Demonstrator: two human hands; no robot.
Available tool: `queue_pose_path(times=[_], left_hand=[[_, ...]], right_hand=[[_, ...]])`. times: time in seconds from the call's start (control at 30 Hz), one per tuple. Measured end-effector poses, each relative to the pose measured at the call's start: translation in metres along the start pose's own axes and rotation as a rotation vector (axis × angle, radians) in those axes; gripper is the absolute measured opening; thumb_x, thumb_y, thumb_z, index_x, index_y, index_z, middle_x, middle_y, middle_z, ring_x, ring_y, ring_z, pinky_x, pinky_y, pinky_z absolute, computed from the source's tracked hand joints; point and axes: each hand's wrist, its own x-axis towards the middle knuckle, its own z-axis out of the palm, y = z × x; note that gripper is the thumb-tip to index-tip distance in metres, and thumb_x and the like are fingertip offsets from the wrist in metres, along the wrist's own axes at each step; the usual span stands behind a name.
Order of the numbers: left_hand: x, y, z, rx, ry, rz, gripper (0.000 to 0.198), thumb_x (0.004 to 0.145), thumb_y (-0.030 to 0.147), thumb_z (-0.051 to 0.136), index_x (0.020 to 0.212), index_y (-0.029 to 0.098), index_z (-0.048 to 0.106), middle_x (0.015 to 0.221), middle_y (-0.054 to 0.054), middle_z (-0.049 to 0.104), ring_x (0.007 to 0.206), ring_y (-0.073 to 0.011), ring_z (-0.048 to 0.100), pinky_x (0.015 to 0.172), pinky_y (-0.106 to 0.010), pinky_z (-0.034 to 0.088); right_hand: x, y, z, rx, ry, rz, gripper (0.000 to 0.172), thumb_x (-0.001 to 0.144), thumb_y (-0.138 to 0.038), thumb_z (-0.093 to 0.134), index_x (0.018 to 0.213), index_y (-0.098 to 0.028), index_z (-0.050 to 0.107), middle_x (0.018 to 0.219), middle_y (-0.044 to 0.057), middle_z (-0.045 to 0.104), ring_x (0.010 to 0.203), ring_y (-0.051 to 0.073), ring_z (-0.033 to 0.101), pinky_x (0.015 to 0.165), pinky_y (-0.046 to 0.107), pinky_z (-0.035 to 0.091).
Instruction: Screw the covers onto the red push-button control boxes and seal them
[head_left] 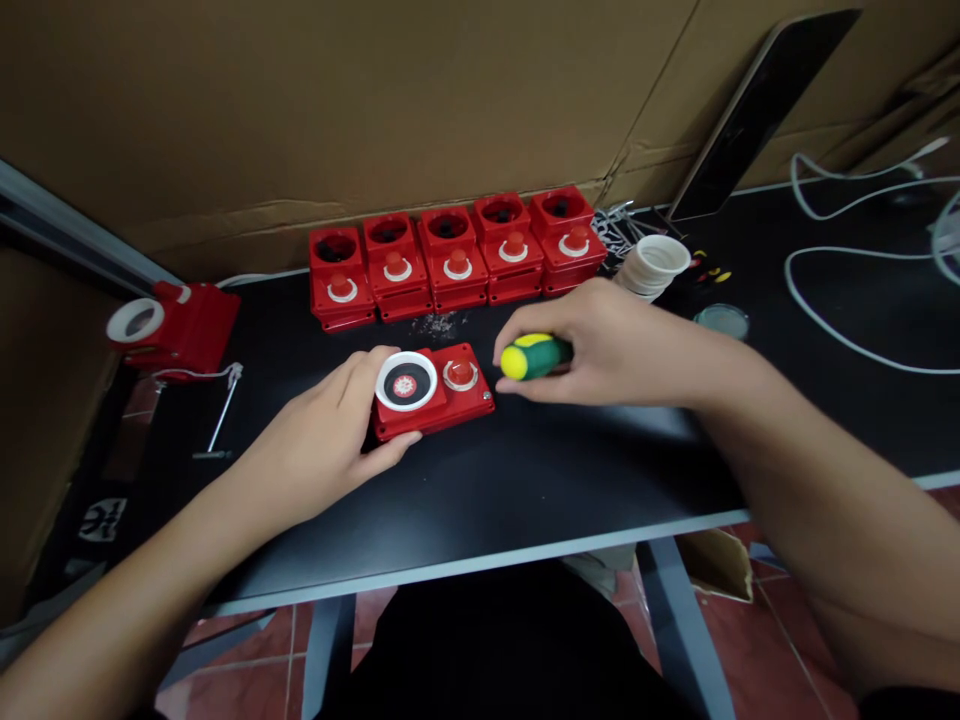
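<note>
My left hand [337, 430] is closed around the left end of a red alarm unit [469, 395], which lies on the black table. This unit has a white ring [406, 381] with a dark centre and red emblem on its left part, and a red dome lamp [460, 374] on its right. A screw shows at its right corner. Just right of the unit, my right hand [600, 345] grips a screwdriver by its green and yellow handle [536, 357]. The handle's yellow end faces me, and the blade is hidden.
Several red alarm units [457, 260] without white rings stand in a row along the cardboard wall. Behind my right hand are stacked white rings [656, 262], loose screws [619, 230] and a small round dish [722, 321]. Another red unit [195, 325] sits far left; white cables [847, 340] lie right.
</note>
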Motion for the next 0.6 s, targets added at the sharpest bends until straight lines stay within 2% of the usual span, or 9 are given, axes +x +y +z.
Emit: queue_pose_path(times=[0.07, 0.13, 0.2, 0.37, 0.6], left_hand=[[0.000, 0.000, 0.000, -0.005, 0.000, 0.001, 0.061, 0.107, 0.053, 0.062, 0.156, 0.018, 0.050, 0.144, -0.020, 0.068, 0.126, -0.0428, 0.075, 0.103, -0.058, 0.066], [0.000, 0.000, 0.000, -0.002, 0.001, 0.003, 0.062, 0.107, 0.052, 0.062, 0.157, 0.018, 0.050, 0.145, -0.020, 0.068, 0.126, -0.0429, 0.075, 0.102, -0.058, 0.066], [0.000, 0.000, 0.000, 0.008, 0.002, 0.004, 0.062, 0.107, 0.052, 0.062, 0.158, 0.019, 0.049, 0.147, -0.020, 0.067, 0.127, -0.0426, 0.075, 0.101, -0.056, 0.067], [0.000, 0.000, -0.001, 0.012, -0.001, 0.004, 0.062, 0.107, 0.051, 0.063, 0.158, 0.019, 0.048, 0.144, -0.019, 0.068, 0.125, -0.0410, 0.075, 0.100, -0.055, 0.066], [-0.001, -0.001, -0.001, 0.025, 0.013, 0.015, 0.064, 0.106, 0.053, 0.062, 0.160, 0.022, 0.047, 0.149, -0.018, 0.067, 0.129, -0.0412, 0.075, 0.100, -0.055, 0.068]], right_hand=[[0.002, -0.001, 0.007, -0.033, -0.105, -0.010, 0.010, 0.094, -0.029, 0.076, 0.098, -0.020, 0.078, 0.079, -0.001, 0.074, 0.067, 0.014, 0.061, 0.069, 0.029, 0.037], [0.004, -0.003, 0.014, -0.073, -0.154, -0.020, 0.003, 0.091, -0.022, 0.074, 0.092, -0.020, 0.075, 0.076, -0.002, 0.071, 0.065, 0.013, 0.058, 0.068, 0.029, 0.033], [0.006, -0.004, 0.019, -0.084, -0.161, -0.021, 0.003, 0.090, -0.021, 0.073, 0.088, -0.020, 0.071, 0.074, -0.002, 0.068, 0.064, 0.013, 0.056, 0.067, 0.029, 0.030], [0.007, -0.006, 0.025, -0.115, -0.117, 0.058, 0.012, 0.094, -0.030, 0.074, 0.094, -0.021, 0.067, 0.075, -0.001, 0.067, 0.064, 0.015, 0.055, 0.066, 0.029, 0.028], [0.011, -0.013, 0.027, -0.136, -0.197, 0.062, 0.015, 0.093, -0.027, 0.070, 0.087, -0.021, 0.057, 0.077, 0.000, 0.066, 0.066, 0.015, 0.054, 0.067, 0.030, 0.026]])
